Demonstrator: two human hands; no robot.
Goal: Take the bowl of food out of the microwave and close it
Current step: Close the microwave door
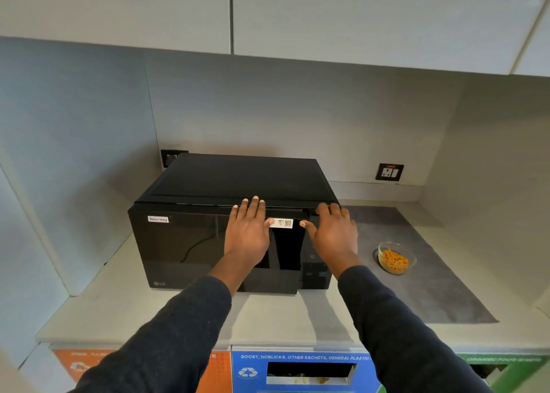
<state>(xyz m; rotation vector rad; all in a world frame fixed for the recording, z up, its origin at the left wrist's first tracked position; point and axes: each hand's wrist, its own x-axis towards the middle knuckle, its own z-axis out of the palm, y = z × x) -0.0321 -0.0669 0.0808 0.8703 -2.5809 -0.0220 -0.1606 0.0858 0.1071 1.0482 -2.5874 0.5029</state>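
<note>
A black microwave (190, 244) stands on the counter with its door shut or nearly shut against the body. My left hand (248, 232) lies flat on the upper right part of the door, fingers spread. My right hand (331, 232) rests flat on the top of the control panel, its fingers reaching the top edge. Neither hand holds anything. A clear glass bowl (397, 257) with orange food strips sits on the counter to the right of the microwave, apart from both hands.
A grey mat (431, 288) lies under the bowl on the pale counter (119, 303). A wall socket (389, 172) is behind at the right. White cupboards (357, 21) hang overhead. Labelled waste bins (297, 369) sit below the counter's front edge.
</note>
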